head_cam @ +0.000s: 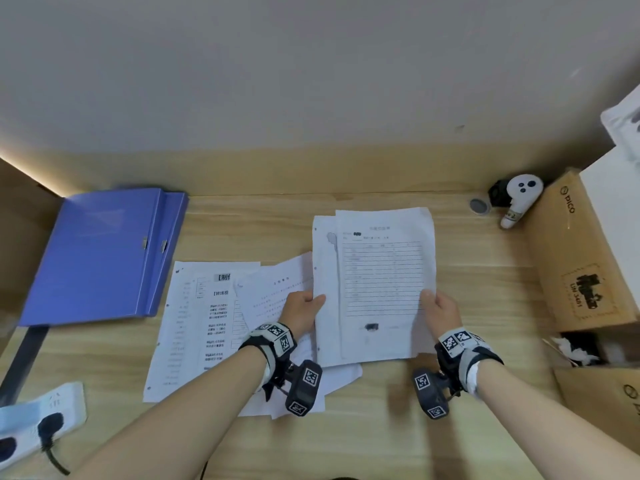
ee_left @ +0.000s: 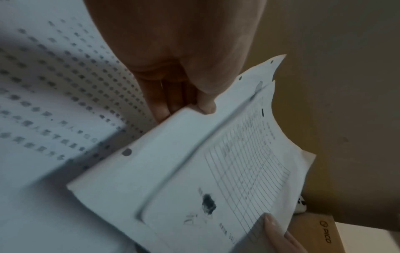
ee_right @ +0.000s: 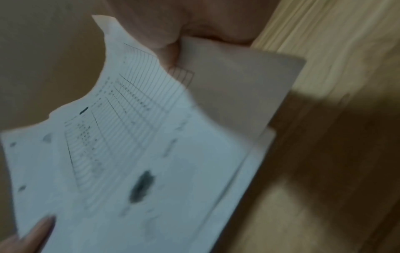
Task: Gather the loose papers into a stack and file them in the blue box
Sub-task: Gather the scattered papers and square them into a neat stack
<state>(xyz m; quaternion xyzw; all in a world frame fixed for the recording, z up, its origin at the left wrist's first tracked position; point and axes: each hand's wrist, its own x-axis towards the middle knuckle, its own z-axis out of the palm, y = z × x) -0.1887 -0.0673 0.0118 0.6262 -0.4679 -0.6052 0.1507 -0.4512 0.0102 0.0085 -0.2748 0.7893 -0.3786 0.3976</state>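
Note:
A small stack of printed papers (head_cam: pixel 377 285) is lifted above the wooden desk (head_cam: pixel 485 278), its top sheet a lined form. My left hand (head_cam: pixel 304 306) pinches the stack's left edge, thumb on top. My right hand (head_cam: pixel 441 311) pinches its right edge the same way. The left wrist view shows the stack (ee_left: pixel 205 171) with my thumb on its edge; the right wrist view shows the form (ee_right: pixel 129 145) held from the other side. More loose papers (head_cam: pixel 197 323) lie on the desk under my left arm. The blue box file (head_cam: pixel 100 254) lies flat at the left.
Cardboard boxes (head_cam: pixel 575 258) stand along the right edge, with a white controller (head_cam: pixel 519 199) behind them. A power strip (head_cam: pixel 38 420) sits at the near left corner. A wall runs close behind the desk.

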